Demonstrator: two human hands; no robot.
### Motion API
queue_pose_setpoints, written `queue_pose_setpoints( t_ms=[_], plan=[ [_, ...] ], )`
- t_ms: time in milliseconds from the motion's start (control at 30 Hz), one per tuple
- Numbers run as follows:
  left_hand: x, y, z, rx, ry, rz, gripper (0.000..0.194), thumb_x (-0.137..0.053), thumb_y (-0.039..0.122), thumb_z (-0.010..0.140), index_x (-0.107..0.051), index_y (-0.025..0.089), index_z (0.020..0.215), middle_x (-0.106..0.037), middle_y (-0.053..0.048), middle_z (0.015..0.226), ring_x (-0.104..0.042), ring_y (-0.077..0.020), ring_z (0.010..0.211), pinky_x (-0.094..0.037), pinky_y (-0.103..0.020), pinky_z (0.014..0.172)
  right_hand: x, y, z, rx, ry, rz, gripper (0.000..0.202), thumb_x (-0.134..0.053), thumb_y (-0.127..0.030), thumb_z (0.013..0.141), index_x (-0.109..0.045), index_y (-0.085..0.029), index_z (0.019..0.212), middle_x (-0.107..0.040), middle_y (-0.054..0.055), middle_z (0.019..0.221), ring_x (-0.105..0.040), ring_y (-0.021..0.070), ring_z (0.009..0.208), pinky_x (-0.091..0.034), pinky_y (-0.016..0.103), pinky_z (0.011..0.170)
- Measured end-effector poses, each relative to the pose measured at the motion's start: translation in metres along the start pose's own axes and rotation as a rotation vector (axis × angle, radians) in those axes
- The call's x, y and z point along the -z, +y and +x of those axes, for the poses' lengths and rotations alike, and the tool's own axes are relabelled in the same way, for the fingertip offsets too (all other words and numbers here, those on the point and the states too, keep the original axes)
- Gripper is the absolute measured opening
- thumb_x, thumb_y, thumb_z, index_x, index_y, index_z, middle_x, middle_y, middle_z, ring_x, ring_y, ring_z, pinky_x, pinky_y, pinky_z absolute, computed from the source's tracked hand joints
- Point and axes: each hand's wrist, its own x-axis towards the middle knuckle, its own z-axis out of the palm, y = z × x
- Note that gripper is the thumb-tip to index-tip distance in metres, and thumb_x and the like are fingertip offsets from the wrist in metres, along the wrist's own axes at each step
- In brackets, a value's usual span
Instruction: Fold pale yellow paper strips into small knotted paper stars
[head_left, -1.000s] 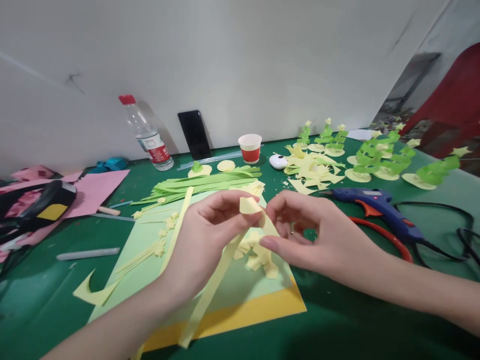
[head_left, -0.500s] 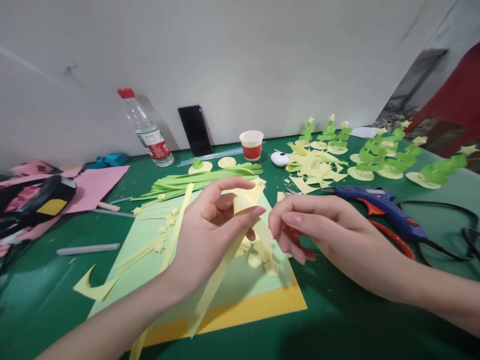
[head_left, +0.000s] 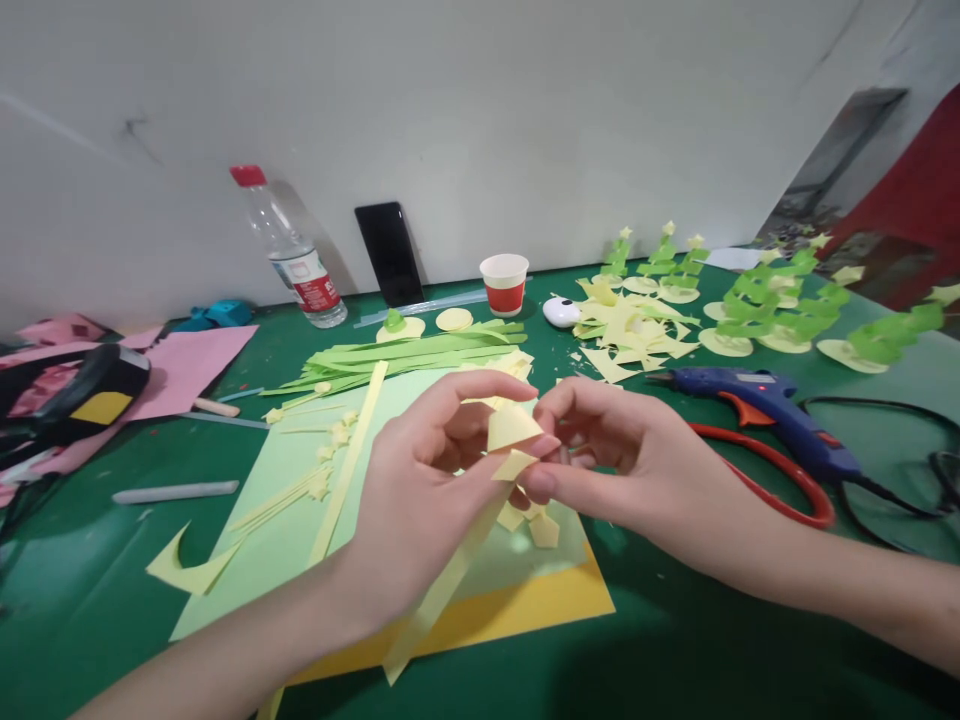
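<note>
My left hand (head_left: 427,480) pinches a pale yellow paper strip (head_left: 442,600), whose long tail hangs down toward the table's front edge. The strip's upper part loops over between both hands. My right hand (head_left: 622,450) meets my left at the fingertips and grips the short folded end of the same strip. Below them lies a light green sheet (head_left: 292,540) over a yellow-orange one (head_left: 525,615). Small yellow pentagons (head_left: 545,530) rest under my hands, partly hidden. Thin strips with knotted ends (head_left: 319,485) and a wider yellow strip (head_left: 360,440) lie to the left.
Behind are a bottle (head_left: 311,285), a phone (head_left: 390,255), a paper cup (head_left: 504,285), green strips (head_left: 420,350) and yellow scraps (head_left: 630,325). A blue glue gun (head_left: 780,410), red-handled tool (head_left: 795,490) and green paper plants (head_left: 780,310) stand right. Pink paper (head_left: 199,370) lies left.
My right hand has moved left to my left hand and closed on the strip. The strip's end is now folded over between the fingertips. More of the red handle shows.
</note>
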Motion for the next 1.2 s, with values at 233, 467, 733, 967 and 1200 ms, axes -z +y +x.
queue_pose_setpoints(
  t_ms=[233,467,733,967,1200],
  plan=[
    [0.003,0.0017,-0.0037,-0.154,-0.053,0.082,0.019,-0.056,0.01,0.078,-0.062,0.023,0.091,-0.066,0.006,0.069,-0.063,-0.0072,0.054,-0.054,-0.012,0.052,0.0018,-0.0013,0.0001,-0.01,0.021,0.075,0.018,-0.064,-0.02,0.071,-0.047,-0.018,0.069,-0.05,-0.006,0.063,-0.047,0.0052,0.055,-0.038,0.016,0.047],
    [0.0065,0.0044,-0.0063,-0.195,-0.181,0.166,0.043,-0.043,0.001,0.077,-0.052,0.023,0.112,-0.071,0.005,0.081,-0.067,-0.0083,0.075,-0.055,-0.01,0.064,0.0054,-0.0037,0.0001,0.073,0.075,-0.018,0.014,-0.062,-0.019,0.07,-0.048,-0.017,0.071,-0.048,-0.006,0.063,-0.045,0.0047,0.053,-0.04,0.016,0.047],
    [0.002,0.0022,-0.0075,-0.157,-0.155,0.256,0.039,-0.047,0.007,0.081,-0.045,0.02,0.118,-0.069,0.004,0.077,-0.068,-0.0087,0.065,-0.056,-0.011,0.062,0.0083,-0.0018,-0.0005,0.122,0.071,-0.066,0.004,-0.057,-0.019,0.076,-0.053,-0.018,0.075,-0.053,-0.004,0.065,-0.053,0.0069,0.054,-0.047,0.018,0.049],
    [0.0029,0.0017,-0.0075,-0.15,-0.127,0.306,0.037,-0.048,0.01,0.082,-0.048,0.023,0.116,-0.068,0.004,0.068,-0.068,-0.0112,0.057,-0.056,-0.014,0.052,0.0091,-0.0038,0.0006,0.081,0.061,-0.004,0.007,-0.061,-0.018,0.074,-0.054,-0.018,0.073,-0.055,-0.003,0.063,-0.057,0.0083,0.053,-0.048,0.02,0.05],
    [0.003,0.0017,-0.007,-0.133,-0.058,0.349,0.032,-0.052,0.016,0.085,-0.051,0.027,0.115,-0.068,0.006,0.065,-0.069,-0.0122,0.054,-0.055,-0.014,0.047,0.0093,-0.0039,-0.0016,0.118,0.103,-0.106,0.013,-0.065,-0.031,0.075,-0.059,-0.02,0.077,-0.058,-0.001,0.065,-0.059,0.0133,0.059,-0.049,0.024,0.051]
  ],
)
